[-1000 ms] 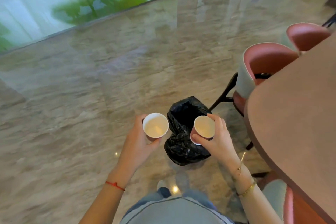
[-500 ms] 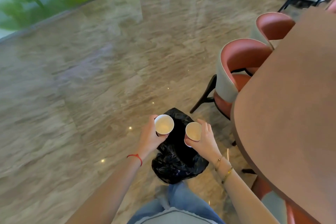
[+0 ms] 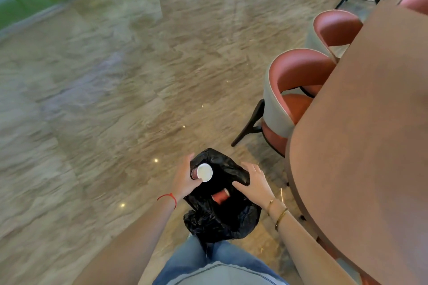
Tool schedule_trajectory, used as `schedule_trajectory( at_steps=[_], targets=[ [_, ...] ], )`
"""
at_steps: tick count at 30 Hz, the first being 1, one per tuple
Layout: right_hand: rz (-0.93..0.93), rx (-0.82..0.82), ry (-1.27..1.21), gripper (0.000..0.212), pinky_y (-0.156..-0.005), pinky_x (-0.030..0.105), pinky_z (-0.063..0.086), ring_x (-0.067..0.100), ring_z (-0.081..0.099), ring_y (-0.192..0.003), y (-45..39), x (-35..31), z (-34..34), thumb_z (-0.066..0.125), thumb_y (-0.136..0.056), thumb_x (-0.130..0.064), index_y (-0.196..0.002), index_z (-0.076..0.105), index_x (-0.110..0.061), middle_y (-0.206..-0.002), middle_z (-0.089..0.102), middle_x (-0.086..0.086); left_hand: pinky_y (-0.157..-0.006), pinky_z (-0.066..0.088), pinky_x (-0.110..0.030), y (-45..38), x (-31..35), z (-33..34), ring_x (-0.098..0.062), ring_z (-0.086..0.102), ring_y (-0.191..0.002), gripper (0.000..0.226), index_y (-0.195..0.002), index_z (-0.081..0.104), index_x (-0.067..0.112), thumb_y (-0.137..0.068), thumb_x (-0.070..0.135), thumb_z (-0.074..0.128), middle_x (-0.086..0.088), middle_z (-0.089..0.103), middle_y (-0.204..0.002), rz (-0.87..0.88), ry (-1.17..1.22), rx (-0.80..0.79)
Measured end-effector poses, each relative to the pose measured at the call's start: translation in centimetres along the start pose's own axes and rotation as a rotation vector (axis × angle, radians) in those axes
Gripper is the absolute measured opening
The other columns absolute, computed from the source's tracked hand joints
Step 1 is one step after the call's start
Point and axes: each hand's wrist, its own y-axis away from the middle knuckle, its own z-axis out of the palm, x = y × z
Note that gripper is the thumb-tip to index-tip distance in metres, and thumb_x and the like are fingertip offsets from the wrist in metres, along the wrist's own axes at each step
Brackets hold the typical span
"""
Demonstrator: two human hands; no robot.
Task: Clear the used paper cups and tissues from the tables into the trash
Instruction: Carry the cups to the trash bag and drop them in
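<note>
Below, left hand [image 3: 185, 180] holds a cup [image 3: 203, 172] over the bag [image 3: 220, 215]; right hand [image 3: 254, 184] (fingers spread, empty) touches its rim, second cup [image 3: 220, 196] inside.

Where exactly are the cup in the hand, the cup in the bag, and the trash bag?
held cup [image 3: 204, 172], head view, white inside
dropped cup [image 3: 220, 196], head view, red side
trash bag [image 3: 222, 222], head view, black plastic below its mouth
</note>
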Motion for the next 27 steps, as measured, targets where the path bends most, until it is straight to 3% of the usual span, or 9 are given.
schedule_trajectory(
  at_steps=[4, 8, 10, 12, 13, 15, 18, 21, 27],
  targets=[
    [-0.078, 0.121, 0.01, 0.06, -0.107, 0.032, 0.034, 0.016, 0.033, -0.131, 0.4, -1.0, -1.0, 0.061, -0.087, -0.044, -0.138, 0.039, -0.024, -0.137, 0.045, -0.005, -0.103, 0.029, -0.022, 0.7, 0.1, -1.4, -0.017, 0.038, -0.137, 0.059, -0.146, 0.034, 0.019, -0.093, 0.024, 0.06, 0.004, 0.037, -0.151, 0.073, -0.084, 0.054],
    [-0.124, 0.188, 0.037, 0.053, -0.109, 0.033, 0.035, 0.013, 0.032, -0.131, 1.0, -1.8, -1.8, 0.06, -0.088, -0.042, -0.136, 0.042, -0.026, -0.135, 0.046, -0.006, -0.096, 0.034, -0.016, 1.6, 0.5, -3.4, -0.011, 0.047, -0.128, 0.048, -0.141, 0.044, 0.025, -0.095, 0.026, 0.058, 0.009, 0.045, -0.145, 0.145, -0.118, 0.098],
    [-0.124, 0.209, 0.044, 0.051, -0.108, 0.03, 0.033, 0.012, 0.032, -0.131, 1.4, -1.9, -2.1, 0.059, -0.089, -0.042, -0.136, 0.042, -0.028, -0.135, 0.046, -0.008, -0.084, 0.048, -0.019, 2.3, 0.6, -4.5, -0.006, 0.06, -0.099, 0.044, -0.138, 0.047, 0.028, -0.095, 0.028, 0.057, 0.01, 0.05, -0.139, 0.149, -0.17, 0.113],
    [-0.124, 0.229, 0.051, 0.05, -0.108, 0.03, 0.031, 0.011, 0.032, -0.132, 1.9, -1.9, -2.4, 0.058, -0.09, -0.042, -0.135, 0.042, -0.029, -0.135, 0.046, -0.009, -0.057, 0.054, -0.029, 3.0, 0.7, -5.4, -0.001, 0.049, -0.049, 0.04, -0.134, 0.049, 0.028, -0.095, 0.03, 0.056, 0.013, 0.051, -0.135, 0.161, -0.233, 0.137],
    [-0.122, 0.237, 0.056, 0.049, -0.108, 0.03, 0.03, 0.011, 0.032, -0.132, 2.2, -1.9, -2.6, 0.057, -0.09, -0.042, -0.136, 0.042, -0.029, -0.136, 0.047, -0.009, -0.047, 0.049, -0.029, 3.3, 0.8, -5.7, -0.006, 0.043, -0.04, 0.038, -0.133, 0.051, 0.028, -0.095, 0.029, 0.056, 0.012, 0.051, -0.135, 0.167, -0.249, 0.142],
    [-0.123, 0.26, 0.068, 0.049, -0.107, 0.028, 0.029, 0.012, 0.032, -0.132, 3.0, -1.7, -3.2, 0.056, -0.091, -0.041, -0.136, 0.042, -0.028, -0.136, 0.047, -0.007, -0.035, 0.036, -0.022, 4.0, 1.1, -6.4, -0.009, 0.042, -0.037, 0.036, -0.131, 0.053, 0.027, -0.095, 0.028, 0.056, 0.007, 0.053, -0.136, 0.183, -0.278, 0.142],
    [-0.122, 0.312, 0.073, 0.049, -0.107, 0.027, 0.029, 0.012, 0.033, -0.132, 4.6, -1.7, -4.2, 0.057, -0.09, -0.04, -0.135, 0.044, -0.027, -0.135, 0.048, -0.006, -0.032, 0.028, -0.018, 5.0, 1.8, -7.5, -0.008, 0.041, -0.035, 0.037, -0.132, 0.053, 0.027, -0.095, 0.029, 0.055, -0.004, 0.062, -0.126, 0.22, -0.311, 0.14],
    [-0.098, 0.361, 0.085, 0.049, -0.108, 0.033, 0.034, 0.014, 0.034, -0.132, 6.9, -2.0, -4.8, 0.058, -0.09, -0.038, -0.136, 0.044, -0.027, -0.135, 0.049, -0.006, -0.031, 0.025, -0.017, 6.1, 2.4, -8.2, -0.009, 0.035, -0.031, 0.038, -0.132, 0.052, 0.027, -0.095, 0.031, 0.055, -0.016, 0.068, -0.102, 0.269, -0.334, 0.133],
    [-0.002, 0.481, 0.044, 0.05, -0.107, 0.035, 0.038, 0.013, 0.035, -0.129, 13.3, -2.8, -2.7, 0.058, -0.09, -0.038, -0.137, 0.043, -0.026, -0.135, 0.049, -0.006, -0.031, 0.025, -0.014, 8.5, 3.0, -9.0, -0.01, 0.035, -0.033, 0.039, -0.131, 0.049, 0.034, -0.093, 0.038, 0.052, -0.013, 0.068, -0.093, 0.404, -0.38, 0.122]
  ],
)
